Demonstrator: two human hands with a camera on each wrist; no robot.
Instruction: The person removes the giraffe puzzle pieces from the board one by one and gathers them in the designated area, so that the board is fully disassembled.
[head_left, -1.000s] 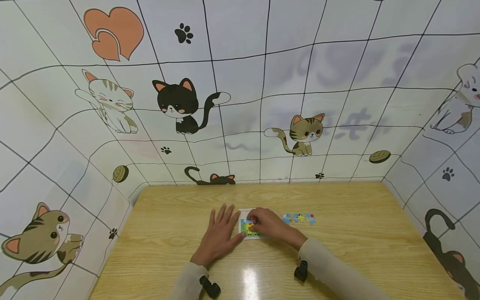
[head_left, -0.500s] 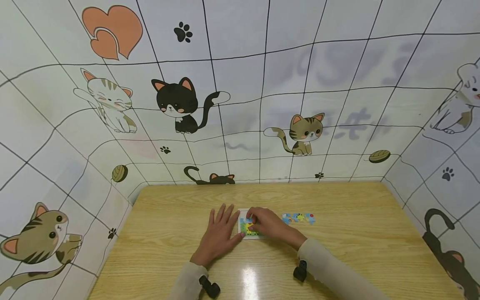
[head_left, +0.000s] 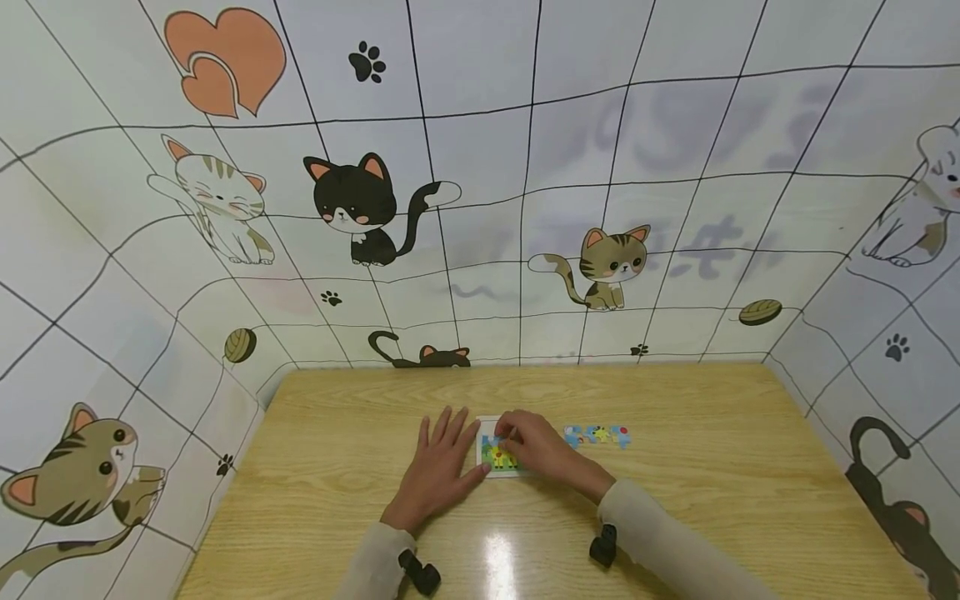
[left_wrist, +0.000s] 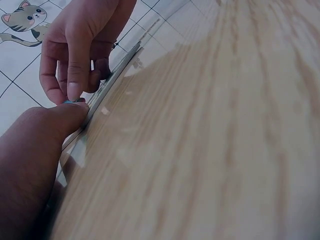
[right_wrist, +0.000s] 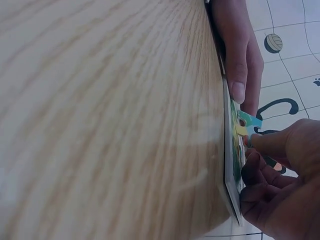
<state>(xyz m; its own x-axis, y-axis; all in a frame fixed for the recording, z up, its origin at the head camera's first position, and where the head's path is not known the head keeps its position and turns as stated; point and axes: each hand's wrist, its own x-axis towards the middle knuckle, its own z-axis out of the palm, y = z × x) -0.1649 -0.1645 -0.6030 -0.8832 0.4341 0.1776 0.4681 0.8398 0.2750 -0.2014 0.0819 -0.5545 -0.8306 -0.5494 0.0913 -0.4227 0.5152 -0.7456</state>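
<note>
On the pale wood-grain table (head_left: 690, 500), the left hand (head_left: 438, 467), fingers spread, has a thumb on the flat white-bordered puzzle board (head_left: 487, 424), probably steadying it, while the right hand (head_left: 543, 446) pinches a little blue-and-yellow puzzle piece (right_wrist: 254, 121) over it, loose mostly-blue pieces (head_left: 598, 435) sitting handy alongside.

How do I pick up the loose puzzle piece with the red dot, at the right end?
I'd pinch the red-dot piece by its outer edges, coming down from above and the right. It lies flat, so its edges seem the likeliest hold; other loose pieces crowd its left, while table shows on its right.
</note>
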